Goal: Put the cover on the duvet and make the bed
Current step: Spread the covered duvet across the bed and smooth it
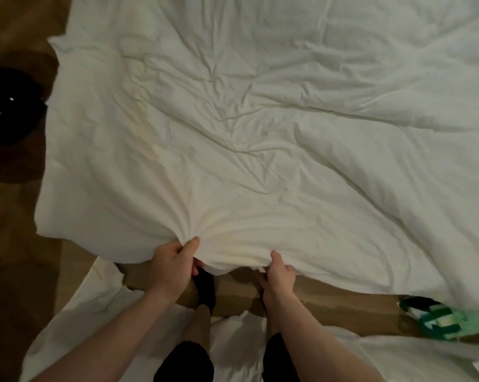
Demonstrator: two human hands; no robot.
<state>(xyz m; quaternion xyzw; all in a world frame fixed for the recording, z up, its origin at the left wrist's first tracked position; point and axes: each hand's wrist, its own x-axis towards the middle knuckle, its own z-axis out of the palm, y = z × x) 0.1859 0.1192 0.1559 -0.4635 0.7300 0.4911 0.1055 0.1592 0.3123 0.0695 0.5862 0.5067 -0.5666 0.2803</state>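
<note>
Where white sheet (117, 321) lies on floor beneath person's legs, left hand (172, 264) and right hand (278, 275) each pinch near edge of white duvet (260, 147), thumbs on top, fingers curled under. Green patterned item (450, 319), possibly bag, near right, beside duvet edge. Duvet spreads rumpled ahead. Brown floor (18, 271) open along left edge; dark round object (9, 106) farther left.

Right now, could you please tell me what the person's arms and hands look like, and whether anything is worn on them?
Both forearms are bare, with no sleeves in view. The left hand and the right hand wear no gloves, and no rings, watch or bracelet can be seen.
</note>
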